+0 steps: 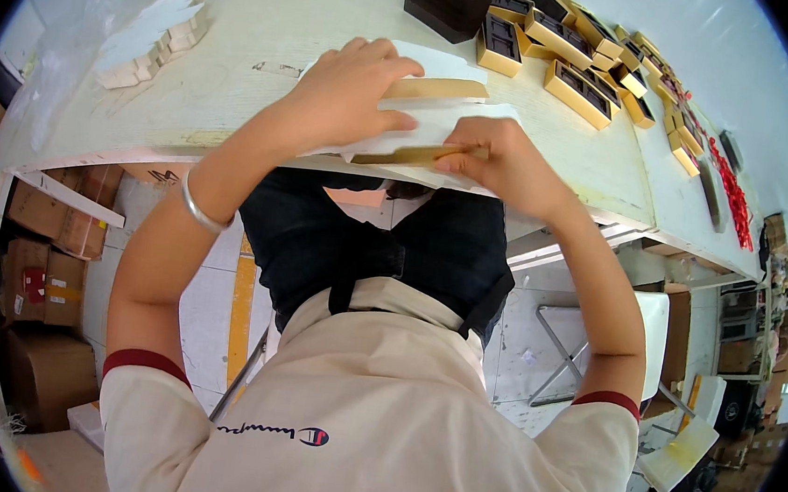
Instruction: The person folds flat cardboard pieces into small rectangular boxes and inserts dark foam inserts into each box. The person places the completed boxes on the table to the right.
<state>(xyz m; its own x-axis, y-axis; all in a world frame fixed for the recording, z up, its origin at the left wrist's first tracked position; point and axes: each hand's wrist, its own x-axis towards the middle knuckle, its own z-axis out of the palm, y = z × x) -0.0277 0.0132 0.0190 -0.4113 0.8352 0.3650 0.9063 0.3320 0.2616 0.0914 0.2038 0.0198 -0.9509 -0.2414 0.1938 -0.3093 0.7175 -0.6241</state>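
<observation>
A white card piece with gold flaps point(437, 89) lies at the table's near edge, in front of my body. My left hand point(346, 92) rests over its left part, thumb and fingers spread apart around the white middle. The near gold flap point(400, 156) stands along the table edge. My right hand point(500, 157) pinches this flap near its right end, with thumb and bent fingers closed on it. More white card point(415, 58) shows behind the far flap; I cannot tell whether it is a separate piece.
At the back right lie several gold boxes with dark inserts point(581, 94), beside a dark brown box point(448, 2). A stack of white cut card point(154, 38) sits at the left. Red strips point(731, 191) lie far right. Cardboard boxes point(44, 281) stand under the table's left side.
</observation>
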